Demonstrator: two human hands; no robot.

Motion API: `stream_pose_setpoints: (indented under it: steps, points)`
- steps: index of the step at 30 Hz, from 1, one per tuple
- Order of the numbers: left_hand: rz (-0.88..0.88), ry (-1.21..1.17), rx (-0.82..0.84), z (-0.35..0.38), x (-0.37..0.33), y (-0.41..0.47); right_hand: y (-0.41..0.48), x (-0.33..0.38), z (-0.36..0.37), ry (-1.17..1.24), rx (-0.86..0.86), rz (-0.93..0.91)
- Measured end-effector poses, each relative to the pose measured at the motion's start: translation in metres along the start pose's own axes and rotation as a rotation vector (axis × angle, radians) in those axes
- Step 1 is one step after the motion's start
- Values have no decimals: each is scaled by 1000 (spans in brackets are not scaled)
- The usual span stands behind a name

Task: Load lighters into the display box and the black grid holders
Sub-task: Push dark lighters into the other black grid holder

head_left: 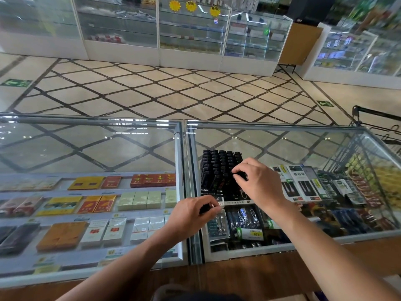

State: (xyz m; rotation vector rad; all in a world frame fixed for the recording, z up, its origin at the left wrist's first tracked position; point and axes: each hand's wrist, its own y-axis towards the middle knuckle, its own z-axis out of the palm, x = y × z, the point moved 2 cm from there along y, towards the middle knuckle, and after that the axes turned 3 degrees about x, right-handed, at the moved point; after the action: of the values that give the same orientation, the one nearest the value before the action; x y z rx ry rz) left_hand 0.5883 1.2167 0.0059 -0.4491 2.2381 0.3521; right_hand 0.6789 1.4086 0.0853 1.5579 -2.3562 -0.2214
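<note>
I am pinching 1 black lighter [240, 176] between the thumb and curled fingers of my right hand [258, 183], just above the front right corner of the box [213, 170]. The lighter's visible part is smooth, dark and blocky, and its long axis is running roughly left to right; my fingers are hiding its ends, so I cannot tell which way its top is facing.

My left hand [191, 211] is curling round a 2nd lighter [204, 208], lower and nearer to me, over the seam between the 2 glass cases. Only a short glossy black stub is showing, too little to tell its axis.

The box is sitting on the right case's glass top [282, 144]. It is holding slim black lighters packed upright, tops up, in tight rows; I am counting 5 across the back row, but the total is too dense to count.

Under the left glass, flat rectangular packs [138, 199] in red, yellow, pale green and white are lying in 3 tiers.
</note>
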Motion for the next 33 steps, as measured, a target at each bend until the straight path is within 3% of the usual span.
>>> stream_pose_setpoints:
  steps: [7, 10, 13, 18, 22, 33]
  points:
    - [-26, 64, 21, 2, 1, 0, -23, 11, 3, 174, -93, -25]
    - [-30, 136, 16, 3, 3, 2, -47, 30, 16, 323, 12, -43]
    - [-12, 191, -11, 4, 4, 2, -64, 48, 33, 517, 188, 65]
    - [-22, 254, -10, 7, 5, 2, -66, 58, 38, 824, 225, 245]
    - [-1, 257, -23, 8, 8, 3, -65, 57, 38, 860, 275, 298]
    - [-34, 387, 95, 5, 4, 7, -55, 14, 15, 990, 145, 548]
